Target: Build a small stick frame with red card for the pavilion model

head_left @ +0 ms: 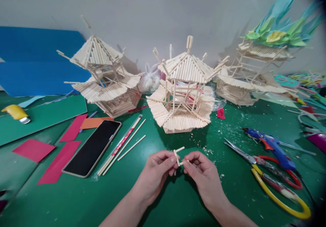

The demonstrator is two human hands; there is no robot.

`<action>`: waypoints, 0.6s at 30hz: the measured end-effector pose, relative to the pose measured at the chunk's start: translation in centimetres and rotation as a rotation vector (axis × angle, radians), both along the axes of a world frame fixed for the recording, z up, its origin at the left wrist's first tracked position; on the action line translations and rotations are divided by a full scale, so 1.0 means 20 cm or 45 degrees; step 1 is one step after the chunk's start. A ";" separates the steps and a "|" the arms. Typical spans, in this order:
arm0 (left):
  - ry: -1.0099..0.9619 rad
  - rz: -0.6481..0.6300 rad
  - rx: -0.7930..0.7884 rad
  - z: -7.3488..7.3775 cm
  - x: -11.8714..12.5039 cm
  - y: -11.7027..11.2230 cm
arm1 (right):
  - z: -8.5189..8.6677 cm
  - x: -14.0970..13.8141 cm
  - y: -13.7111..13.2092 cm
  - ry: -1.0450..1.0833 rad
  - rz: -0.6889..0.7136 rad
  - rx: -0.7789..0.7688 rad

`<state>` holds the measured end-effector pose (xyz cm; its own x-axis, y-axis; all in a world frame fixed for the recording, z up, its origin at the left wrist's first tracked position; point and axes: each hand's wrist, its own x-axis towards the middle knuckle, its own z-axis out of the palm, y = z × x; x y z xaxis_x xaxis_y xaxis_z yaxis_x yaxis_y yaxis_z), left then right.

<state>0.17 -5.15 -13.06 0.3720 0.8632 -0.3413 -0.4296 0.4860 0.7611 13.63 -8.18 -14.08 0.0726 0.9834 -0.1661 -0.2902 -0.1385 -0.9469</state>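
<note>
Only writing I can spot is on the red label of the clear-wrapped chopstick pack left of the hands, and the pale marks are too blurry to read. The phone next to it has a dark screen, no brand showing.

The little stick frame is up in front of the person, just above the green tabletop and between the two hands. It's pale, plain wood — short thin pieces meeting at angles, one poking out up and to the right.

Left hand has thumb and fingers closed in a pinch on it, other fingers curled. Right hand is pinched up too, fingertips on a short stick whose end meets the frame's lower corner; can't tell if they're actually joined.

Right behind sits a tiered stick pavilion, with loose sticks off to the left and scissors plus a blue glue gun to the right.
</note>
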 end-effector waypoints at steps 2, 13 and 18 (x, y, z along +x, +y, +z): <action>-0.004 -0.005 0.004 0.00 0.00 0.00 | 0.00 0.00 0.00 -0.018 0.002 -0.007; -0.017 -0.001 0.008 0.00 0.00 0.02 | 0.00 -0.01 0.00 -0.058 -0.012 -0.026; 0.010 -0.014 -0.008 0.00 0.00 0.01 | 0.00 -0.01 -0.01 -0.055 -0.019 -0.018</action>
